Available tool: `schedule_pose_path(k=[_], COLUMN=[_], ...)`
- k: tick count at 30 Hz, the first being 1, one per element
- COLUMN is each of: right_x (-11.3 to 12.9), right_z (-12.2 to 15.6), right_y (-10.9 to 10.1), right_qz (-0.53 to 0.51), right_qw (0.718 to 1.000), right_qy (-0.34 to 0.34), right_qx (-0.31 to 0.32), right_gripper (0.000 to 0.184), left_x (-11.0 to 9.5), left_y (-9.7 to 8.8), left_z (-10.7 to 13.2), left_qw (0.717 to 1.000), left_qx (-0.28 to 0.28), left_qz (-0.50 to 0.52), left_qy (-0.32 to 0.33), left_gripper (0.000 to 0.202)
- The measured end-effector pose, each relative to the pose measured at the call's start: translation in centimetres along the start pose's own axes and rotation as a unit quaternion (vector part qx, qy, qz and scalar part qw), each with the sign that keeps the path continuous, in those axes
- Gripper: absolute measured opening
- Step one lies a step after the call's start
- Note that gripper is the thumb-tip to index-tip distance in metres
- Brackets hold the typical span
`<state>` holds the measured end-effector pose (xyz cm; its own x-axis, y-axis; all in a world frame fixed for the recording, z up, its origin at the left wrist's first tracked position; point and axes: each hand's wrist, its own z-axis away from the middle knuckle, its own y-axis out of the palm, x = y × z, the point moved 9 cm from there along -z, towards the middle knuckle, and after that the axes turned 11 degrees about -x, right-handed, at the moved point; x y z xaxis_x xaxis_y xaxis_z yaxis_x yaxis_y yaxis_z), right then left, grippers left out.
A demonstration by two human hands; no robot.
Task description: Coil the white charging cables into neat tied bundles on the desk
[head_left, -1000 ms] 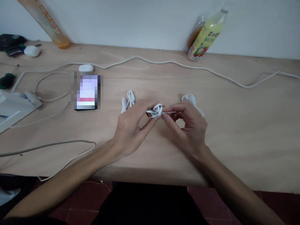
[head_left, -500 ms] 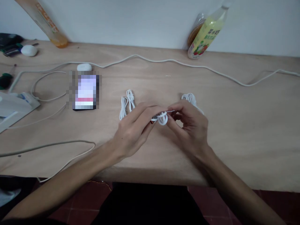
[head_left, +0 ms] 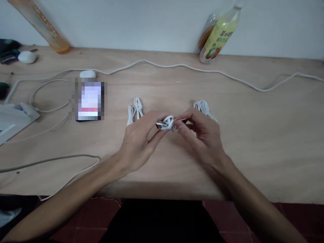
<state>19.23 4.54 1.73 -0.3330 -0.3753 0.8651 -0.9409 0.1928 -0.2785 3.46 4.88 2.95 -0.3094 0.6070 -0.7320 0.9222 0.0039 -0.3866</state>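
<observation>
A coiled white USB cable point(head_left: 168, 122) is held by my left hand point(head_left: 140, 140), with the thumb and fingers closed on it from the left. A dark connector end with orange inside point(head_left: 158, 126) pokes out of the bundle near the fingers. My right hand point(head_left: 202, 135) pinches a thin white tie point(head_left: 182, 119) between thumb and forefinger, close against the bundle's right side. Behind my left hand lie two bundled white cables point(head_left: 135, 108). Another white cable bundle point(head_left: 202, 107) lies behind my right hand, partly hidden by it.
A phone point(head_left: 89, 101) with a blurred screen and a white earbud case point(head_left: 87, 74) lie to the left. One long white cord point(head_left: 187, 66) runs across the table. A yellow-labelled bottle point(head_left: 216, 38) and an orange-tinted bottle point(head_left: 59, 47) stand by the wall. A small loose tie point(head_left: 179, 82) lies mid-table.
The cable bundle has turned in my left hand, showing more of its loops and the orange connector end. My left thumb has moved away from the fingers. The right hand keeps its pinch.
</observation>
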Motion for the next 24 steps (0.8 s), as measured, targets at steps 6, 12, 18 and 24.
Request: schedule_pose_path(k=[6, 12, 18, 24], right_x=[-0.5, -1.7, -3.0, -3.9], right_z=[-0.1, 0.1, 0.6, 1.2], right_y=[0.1, 0.3, 1.2, 1.8], right_qz=[0.010, -0.021, -0.091, -0.130], right_qw=[1.000, 0.995, 0.977, 0.955], right_qy=[0.018, 0.093, 0.187, 0.262], right_qx=[0.009, -0.014, -0.045, -0.046], right_gripper=[0.007, 0.015, 0.032, 0.038], left_x=[-0.6, -1.5, -1.4, -1.4], left_y=[0.1, 0.6, 0.8, 1.0], left_z=[0.1, 0.7, 1.4, 1.5], left_qw=[0.998, 0.989, 0.980, 0.984], left_qx=[0.013, 0.026, 0.021, 0.021], left_qz=[-0.038, -0.074, -0.119, -0.099], left_qy=[0.051, 0.123, 0.159, 0.149], left_gripper=[0.022, 0.029, 0.038, 0.038])
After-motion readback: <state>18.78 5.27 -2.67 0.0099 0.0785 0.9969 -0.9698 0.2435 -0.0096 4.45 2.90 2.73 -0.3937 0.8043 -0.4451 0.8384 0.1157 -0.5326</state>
